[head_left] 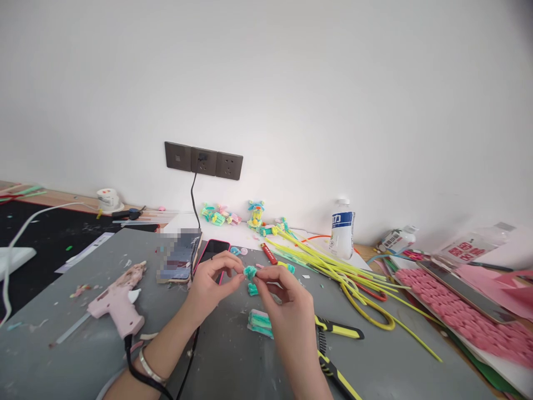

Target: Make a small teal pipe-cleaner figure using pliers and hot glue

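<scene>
Between my two hands, above the grey mat, is a small turquoise fuzzy piece (250, 272) that looks like bent pipe cleaner. My left hand (216, 278) pinches it from the left with thumb and forefinger. From the right, my right hand (283, 289) grips it the same way. Just below it lies another little turquoise piece (252, 289). A striped turquoise and pink fuzzy bundle (260, 323) rests on the mat, partly hidden behind my right hand. Yellow-and-black pliers (339, 329) lie beside my right wrist, partly covered by it.
A pink glue gun (116, 305) with a black cord lies left. Behind my left hand are a phone (181, 255) and a pink-edged phone (214, 250). Yellow pipe cleaners (333, 266) spread right, near a white bottle (342, 230). Small fuzzy figures (255, 214) stand along the wall.
</scene>
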`<state>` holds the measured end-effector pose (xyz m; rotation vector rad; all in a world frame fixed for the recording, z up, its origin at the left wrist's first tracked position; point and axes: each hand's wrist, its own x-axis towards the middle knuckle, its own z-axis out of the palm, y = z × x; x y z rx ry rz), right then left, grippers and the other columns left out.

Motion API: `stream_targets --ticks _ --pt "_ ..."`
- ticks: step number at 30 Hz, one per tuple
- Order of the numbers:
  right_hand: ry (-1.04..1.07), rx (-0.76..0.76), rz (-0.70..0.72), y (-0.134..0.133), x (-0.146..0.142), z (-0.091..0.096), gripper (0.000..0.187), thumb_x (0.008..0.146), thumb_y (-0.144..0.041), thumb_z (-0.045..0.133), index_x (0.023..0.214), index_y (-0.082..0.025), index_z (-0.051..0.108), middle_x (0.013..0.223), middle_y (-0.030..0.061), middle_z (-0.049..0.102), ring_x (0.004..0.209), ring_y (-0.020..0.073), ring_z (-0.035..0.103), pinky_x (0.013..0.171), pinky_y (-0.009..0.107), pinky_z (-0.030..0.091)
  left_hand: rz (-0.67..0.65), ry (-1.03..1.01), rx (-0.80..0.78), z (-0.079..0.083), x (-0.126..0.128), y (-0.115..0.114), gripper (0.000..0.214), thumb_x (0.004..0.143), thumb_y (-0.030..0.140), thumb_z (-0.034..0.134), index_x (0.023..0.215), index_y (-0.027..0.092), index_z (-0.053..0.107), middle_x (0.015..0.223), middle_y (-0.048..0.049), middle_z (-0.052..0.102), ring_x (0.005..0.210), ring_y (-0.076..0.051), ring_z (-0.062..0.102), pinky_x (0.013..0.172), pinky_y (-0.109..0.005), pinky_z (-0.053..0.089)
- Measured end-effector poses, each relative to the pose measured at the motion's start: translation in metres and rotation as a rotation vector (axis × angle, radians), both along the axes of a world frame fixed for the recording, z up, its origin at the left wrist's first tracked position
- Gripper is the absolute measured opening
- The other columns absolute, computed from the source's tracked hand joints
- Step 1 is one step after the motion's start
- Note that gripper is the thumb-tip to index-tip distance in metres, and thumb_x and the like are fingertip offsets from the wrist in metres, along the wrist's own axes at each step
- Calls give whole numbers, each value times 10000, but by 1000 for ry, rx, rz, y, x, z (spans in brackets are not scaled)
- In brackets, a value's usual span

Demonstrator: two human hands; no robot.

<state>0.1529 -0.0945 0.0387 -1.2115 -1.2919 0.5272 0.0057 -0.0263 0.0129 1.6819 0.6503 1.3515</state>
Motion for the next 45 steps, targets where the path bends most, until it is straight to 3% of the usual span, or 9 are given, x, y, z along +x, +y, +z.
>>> stream_targets --ticks 9,16,21,25,33,39,45 --pt "82 -78 20 1 3 3 47 820 -240 668 833 -195 677 796 50 704 752 190 694 679 287 611 -4 -17 -24 2 2 0 123 816 241 688 723 171 650 800 -62 648 760 -175 600 663 -266 492" --pt "186 -94 18 3 10 3 206 766 -325 729 914 -194 670 827 68 715 769 203 696 634 293 612 -40 -49 -120 2 2 0 207 833 350 686 744 166 659 803 -49 604 731 -166 573 629 -260 477" --pt "155 -131 57 2 16 4 195 793 -353 709 899 -190 693 904 87 726 811 213 691 650 298 605 -90 -56 -102 3 2 0 196 849 340 678 753 171 654 809 -45 598 749 -169 565 645 -263 466" --pt "108 -140 131 2 15 3 183 785 -326 714 906 -188 718 838 73 723 767 205 682 621 279 585 -122 -58 -75 3 1 0 202 847 349 685 753 175 643 797 -46 601 739 -171 559 635 -266 461" --pt "95 -109 93 1 13 5 115 773 -291 710 824 -188 724 766 61 727 699 200 688 609 281 590 -173 -54 -120 -3 2 0 179 870 344 666 810 177 651 803 -43 612 770 -175 582 710 -286 491" --pt "57 -96 77 1 13 5 93 777 -273 693 803 -186 711 760 59 721 705 198 696 630 276 599 -107 4 -167 -2 2 -3 221 812 357 730 914 173 663 830 -44 644 767 -177 610 688 -269 505" --pt "-6 -81 65 1 13 2 82 800 -261 661 793 -181 677 771 59 704 710 187 680 646 275 593 -64 10 -76 0 2 -2 168 825 334 717 865 175 681 832 -49 659 720 -160 598 650 -254 496"
